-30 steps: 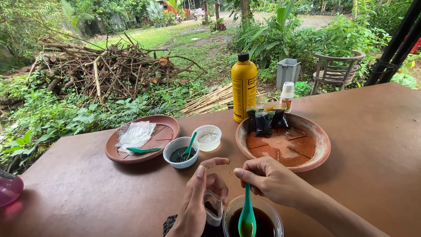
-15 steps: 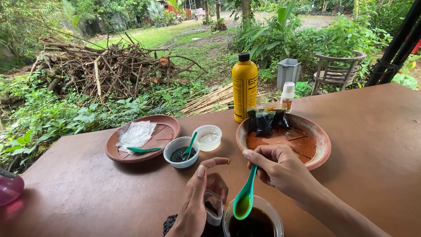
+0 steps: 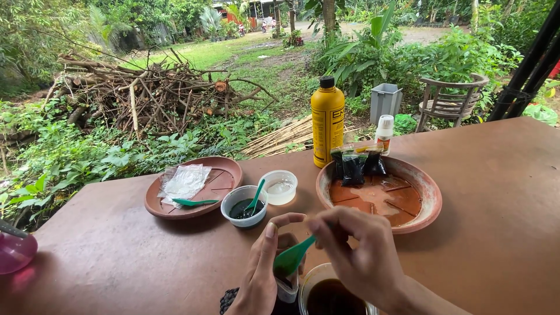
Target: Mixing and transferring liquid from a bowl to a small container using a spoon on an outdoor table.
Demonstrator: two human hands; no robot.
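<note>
My right hand [image 3: 361, 259] pinches a green plastic spoon [image 3: 291, 258] by its handle, the bowl tipped toward my left hand [image 3: 265, 274]. The left hand grips a small clear packet [image 3: 287, 287] upright, its mouth just under the spoon. Right below sits a clear cup of dark liquid [image 3: 332, 294], partly hidden by my right wrist. Beyond the hands stand a small white cup with dark contents and a green spoon [image 3: 244, 207] and a shallow white cup [image 3: 279, 186].
A brown clay saucer [image 3: 221, 175] at left holds clear plastic bags and a green spoon. Another clay saucer [image 3: 420, 184] at right holds dark sachets, with a yellow bottle [image 3: 327, 119] and small white bottle [image 3: 383, 133] behind. A pink vessel [image 3: 14, 251] sits at the table's left edge.
My right hand lifted the green spoon out of the dark cup and swung it left over the packet held in my left hand.
</note>
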